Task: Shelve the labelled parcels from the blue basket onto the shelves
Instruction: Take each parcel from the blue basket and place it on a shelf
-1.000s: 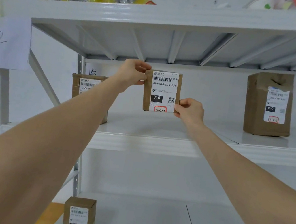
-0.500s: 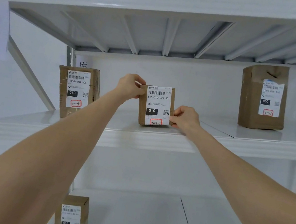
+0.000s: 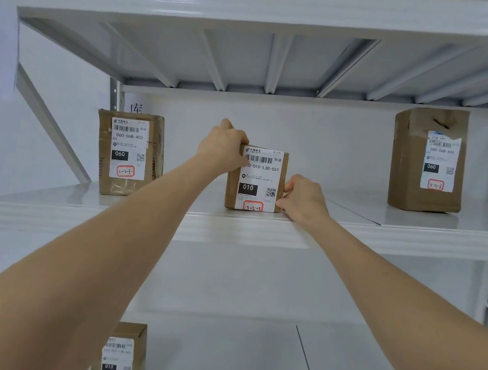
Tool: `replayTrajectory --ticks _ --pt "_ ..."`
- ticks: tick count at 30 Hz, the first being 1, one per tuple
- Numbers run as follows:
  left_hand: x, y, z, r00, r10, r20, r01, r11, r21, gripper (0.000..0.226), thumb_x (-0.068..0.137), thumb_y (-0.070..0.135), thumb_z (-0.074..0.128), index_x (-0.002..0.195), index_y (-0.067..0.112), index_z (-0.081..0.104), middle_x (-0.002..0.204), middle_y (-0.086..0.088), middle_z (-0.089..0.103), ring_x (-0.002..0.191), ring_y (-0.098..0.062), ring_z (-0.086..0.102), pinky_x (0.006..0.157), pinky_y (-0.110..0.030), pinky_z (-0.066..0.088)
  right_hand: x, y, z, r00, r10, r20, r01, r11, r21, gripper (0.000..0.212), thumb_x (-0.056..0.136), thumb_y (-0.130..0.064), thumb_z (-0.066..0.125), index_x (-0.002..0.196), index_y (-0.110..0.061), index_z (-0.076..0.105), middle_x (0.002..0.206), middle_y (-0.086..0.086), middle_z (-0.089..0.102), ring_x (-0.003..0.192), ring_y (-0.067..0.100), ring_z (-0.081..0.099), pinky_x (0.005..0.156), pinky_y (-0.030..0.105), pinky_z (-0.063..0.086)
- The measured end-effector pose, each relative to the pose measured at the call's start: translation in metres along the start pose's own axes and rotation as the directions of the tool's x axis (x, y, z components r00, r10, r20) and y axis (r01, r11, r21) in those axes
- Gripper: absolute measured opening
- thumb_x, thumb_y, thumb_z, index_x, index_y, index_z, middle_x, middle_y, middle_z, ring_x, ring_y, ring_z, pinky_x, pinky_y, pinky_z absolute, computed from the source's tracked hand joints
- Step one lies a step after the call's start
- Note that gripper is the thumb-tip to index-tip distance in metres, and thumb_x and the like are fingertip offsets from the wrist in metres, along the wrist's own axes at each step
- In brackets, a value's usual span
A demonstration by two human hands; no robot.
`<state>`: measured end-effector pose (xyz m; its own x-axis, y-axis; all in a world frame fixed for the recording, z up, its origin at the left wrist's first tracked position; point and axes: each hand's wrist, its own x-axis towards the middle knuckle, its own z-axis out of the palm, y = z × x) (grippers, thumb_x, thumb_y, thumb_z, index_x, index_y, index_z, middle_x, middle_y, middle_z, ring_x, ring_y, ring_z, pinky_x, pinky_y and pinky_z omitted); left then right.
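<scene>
Brown 010 parcel (image 3: 257,180) stands on middle shelf (image 3: 136,219), frame centre | left hand (image 3: 224,150) grips its top-left corner, right hand (image 3: 303,200) pinches its lower-right edge | left 060 parcel (image 3: 128,153), right 060 parcel (image 3: 428,160), lower parcel (image 3: 122,356) already shelved | release left; blue basket unseen, remainder unknown

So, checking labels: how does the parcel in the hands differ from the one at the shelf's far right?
The held parcel looks shorter than the far-right parcel. The held parcel's black tag reads 010, the far-right parcel's 060. The left hand and right hand grip the held parcel; the far-right parcel stands untouched. Both are brown, white-labelled, upright.
</scene>
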<state>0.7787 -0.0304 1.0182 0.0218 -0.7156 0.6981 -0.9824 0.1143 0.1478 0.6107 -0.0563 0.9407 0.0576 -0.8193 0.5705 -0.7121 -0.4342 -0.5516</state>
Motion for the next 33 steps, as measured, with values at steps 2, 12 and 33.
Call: replayTrajectory --ticks 2,12,33 --pt "-0.002 0.004 0.003 0.999 0.044 0.015 -0.045 0.998 0.054 0.046 0.085 0.02 0.063 0.13 0.017 0.052 0.131 -0.008 0.044 0.119 -0.025 0.047 0.097 -0.04 0.045 -0.005 -0.002 0.0 0.996 -0.06 -0.068 0.054 0.995 -0.084 0.031 0.085 -0.007 0.057 0.115 -0.011 0.052 0.115 0.01 0.059 0.102 0.03 0.057 0.082 0.038 0.049" --pt "-0.008 0.01 0.004 0.991 0.116 0.068 -0.125 0.979 0.162 0.056 0.085 0.007 0.059 0.137 0.026 0.045 0.127 -0.01 0.049 0.119 -0.029 0.049 0.096 -0.04 0.046 -0.012 -0.002 0.012 0.913 -0.387 0.131 0.405 0.81 -0.425 0.037 0.099 -0.009 0.033 0.135 -0.008 0.044 0.161 0.001 0.0 0.148 0.015 0.004 0.105 0.039 0.039" --pt "0.02 -0.009 0.037 0.995 0.081 0.058 -0.087 0.989 0.12 0.059 0.088 -0.003 0.05 0.14 0.023 0.041 0.133 -0.011 0.045 0.121 -0.031 0.048 0.097 -0.041 0.045 0.022 -0.016 0.017 0.92 -0.269 0.285 0.383 0.77 -0.51 0.036 0.097 -0.009 0.035 0.13 -0.007 0.049 0.161 0.004 0.004 0.128 0.032 0.043 0.097 0.041 0.042"
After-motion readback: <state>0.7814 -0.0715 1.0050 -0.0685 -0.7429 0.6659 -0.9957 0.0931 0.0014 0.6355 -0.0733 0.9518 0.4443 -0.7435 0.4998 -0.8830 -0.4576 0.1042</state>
